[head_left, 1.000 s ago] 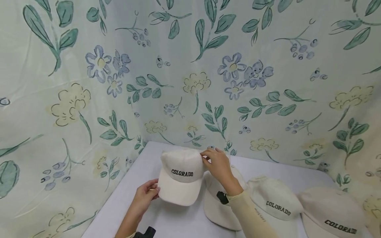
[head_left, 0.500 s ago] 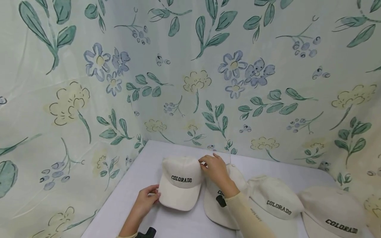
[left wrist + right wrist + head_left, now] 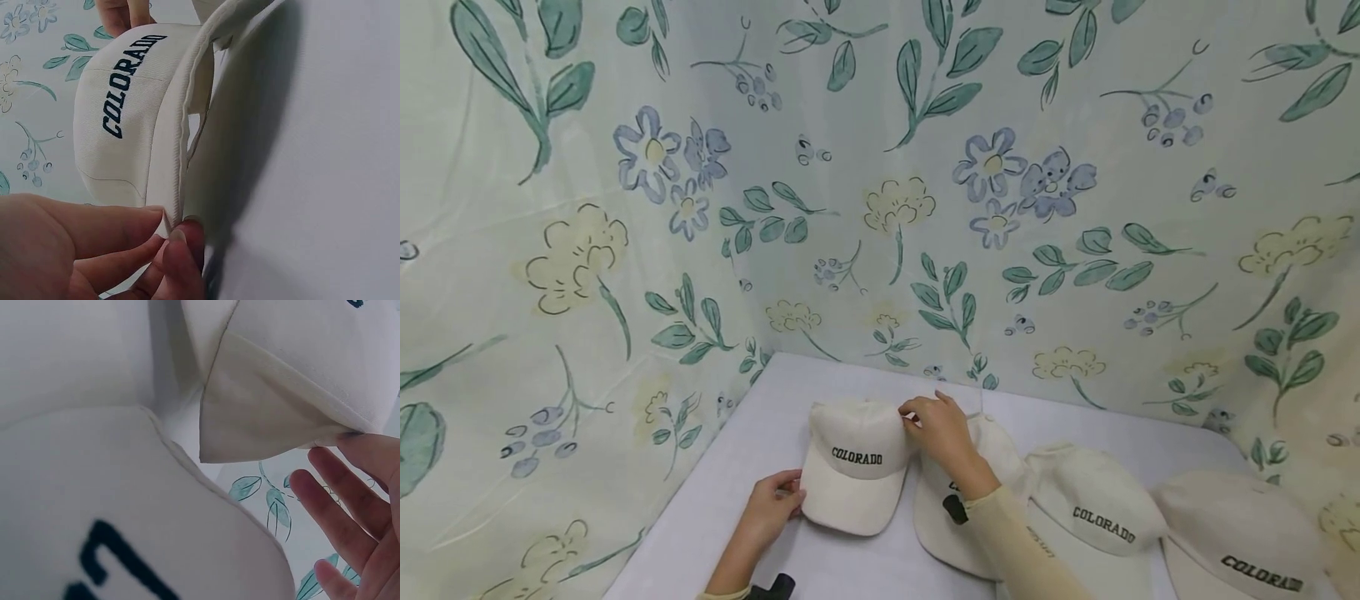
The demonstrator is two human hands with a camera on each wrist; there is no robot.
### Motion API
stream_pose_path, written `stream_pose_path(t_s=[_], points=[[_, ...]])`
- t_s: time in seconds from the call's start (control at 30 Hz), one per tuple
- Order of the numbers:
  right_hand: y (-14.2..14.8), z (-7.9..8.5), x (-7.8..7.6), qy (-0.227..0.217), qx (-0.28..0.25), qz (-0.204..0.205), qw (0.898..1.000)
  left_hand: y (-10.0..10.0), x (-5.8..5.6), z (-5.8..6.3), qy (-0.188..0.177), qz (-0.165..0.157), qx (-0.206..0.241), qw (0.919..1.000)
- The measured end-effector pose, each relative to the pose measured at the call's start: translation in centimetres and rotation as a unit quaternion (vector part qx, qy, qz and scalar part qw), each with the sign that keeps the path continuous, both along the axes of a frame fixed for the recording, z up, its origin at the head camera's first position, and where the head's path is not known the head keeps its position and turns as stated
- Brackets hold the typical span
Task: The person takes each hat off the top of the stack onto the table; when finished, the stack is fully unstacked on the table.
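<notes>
A cream baseball cap (image 3: 857, 467) with "COLORADO" in dark letters faces the head camera, brim toward the person. My left hand (image 3: 769, 504) pinches the left corner of its brim between thumb and fingers, as the left wrist view shows up close on the cap (image 3: 125, 106). At the upper right of the crown, my right hand (image 3: 942, 429) pinches the fabric; in the right wrist view the thumb and forefinger meet at the cap's side panel (image 3: 262, 406), the other fingers spread loosely. In the left wrist view a shadow lies under the brim.
Beside it, a second cap (image 3: 936, 521) lies partly under the right forearm. Two more matching caps, one (image 3: 1093, 500) and another (image 3: 1240, 525), continue the row to the right. A white table (image 3: 842, 575) carries them, with floral curtains (image 3: 880, 208) behind and at the left.
Both hands have lowered the held cap slightly toward the person and the table, mostly in the first half second. The other caps stay in place.
</notes>
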State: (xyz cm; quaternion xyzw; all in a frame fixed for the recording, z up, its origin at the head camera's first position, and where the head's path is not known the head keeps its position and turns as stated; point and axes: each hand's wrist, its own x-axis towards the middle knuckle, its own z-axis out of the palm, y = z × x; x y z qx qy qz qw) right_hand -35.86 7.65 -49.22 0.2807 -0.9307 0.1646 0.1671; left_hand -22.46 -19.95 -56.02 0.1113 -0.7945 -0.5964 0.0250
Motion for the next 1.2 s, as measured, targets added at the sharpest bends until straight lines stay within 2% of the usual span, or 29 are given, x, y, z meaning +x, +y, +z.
stream_pose_path(t_s=[0.17,0.5,0.7,1.0,1.2], points=[[0.0,-0.4,0.0,0.010,0.004,0.003,1.000,0.1,0.1,0.0,0.007,-0.008,-0.029,0.9995],[0.2,-0.7,0.0,-0.007,0.012,-0.005,1.000,0.6,0.0,-0.3,-0.004,-0.002,-0.079,0.9969],[0.3,-1.0,0.0,-0.014,0.017,-0.009,1.000,0.9,0.2,-0.2,0.015,-0.001,-0.096,0.9953],[0.3,-1.0,0.1,-0.027,0.023,-0.010,0.999,1.1,0.3,-0.1,0.003,0.007,-0.122,0.9925],[0.4,-1.2,0.1,-0.018,0.024,-0.006,1.000,1.3,0.2,-0.2,0.001,0.013,-0.133,0.9911]])
